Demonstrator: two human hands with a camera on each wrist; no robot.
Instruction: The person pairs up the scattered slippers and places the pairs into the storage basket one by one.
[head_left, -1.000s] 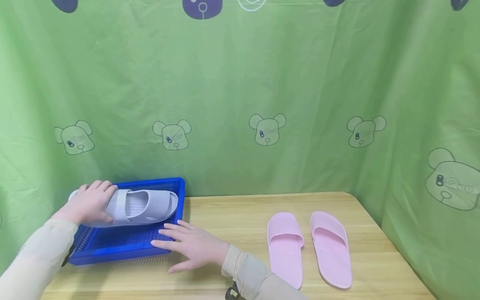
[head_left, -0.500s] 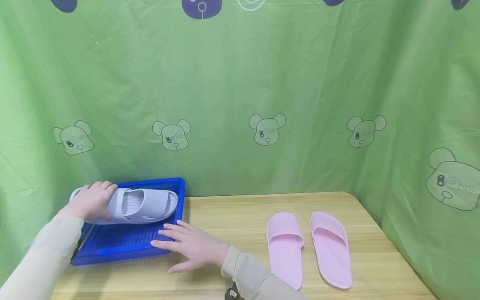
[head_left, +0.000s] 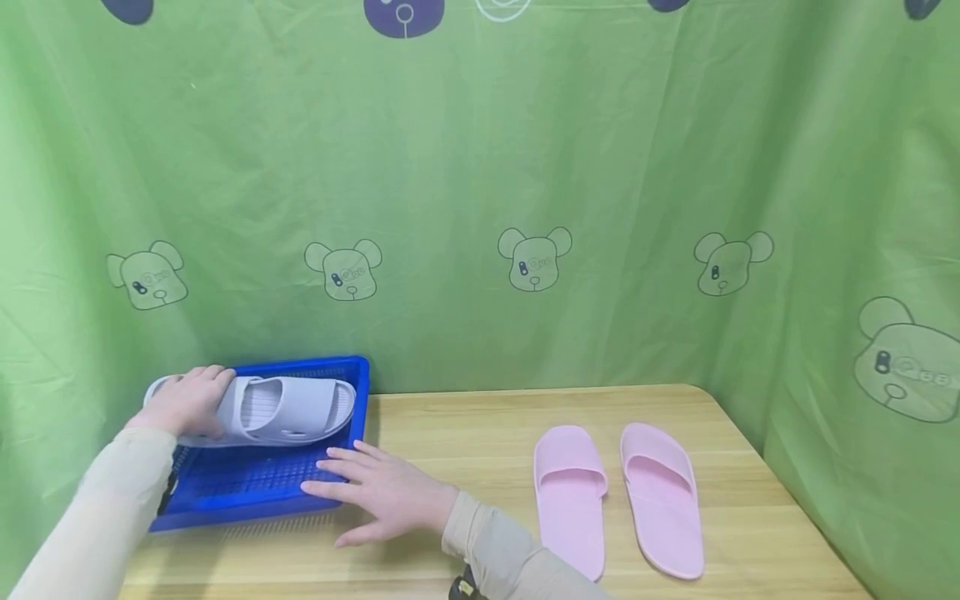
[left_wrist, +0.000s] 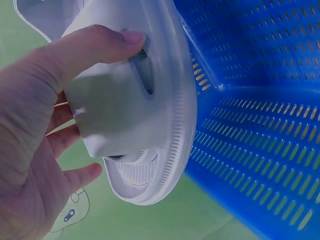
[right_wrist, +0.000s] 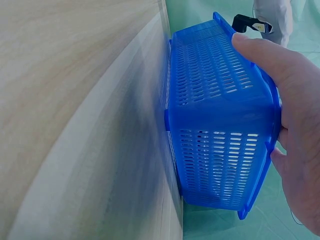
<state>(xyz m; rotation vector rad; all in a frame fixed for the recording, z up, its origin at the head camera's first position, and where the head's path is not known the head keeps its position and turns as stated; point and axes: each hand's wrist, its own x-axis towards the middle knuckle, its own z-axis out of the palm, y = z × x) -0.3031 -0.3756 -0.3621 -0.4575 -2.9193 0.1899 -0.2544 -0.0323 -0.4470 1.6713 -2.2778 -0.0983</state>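
Note:
My left hand (head_left: 187,402) grips light grey slippers (head_left: 300,408) lying lengthwise along the back part of a blue plastic basket (head_left: 262,504). They look like two fitted together, but the hand covers much of them. The left wrist view shows the thumb across a slipper's upper (left_wrist: 120,110), with the other fingers behind it. Fingers spread, my right hand (head_left: 390,492) rests at the basket's front right corner. From the right wrist view, that hand (right_wrist: 300,110) touches the slotted basket's rim (right_wrist: 272,95).
Two pink slippers, a left one (head_left: 572,517) and a right one (head_left: 663,500), lie side by side on the wooden table (head_left: 450,417), right of the basket. A green curtain (head_left: 450,167) with bear prints hangs behind and along the sides.
My left hand and sleeve have shifted slightly to the right, still holding the grey slippers, which have tilted and settled a little. The right hand and pink slippers stay put.

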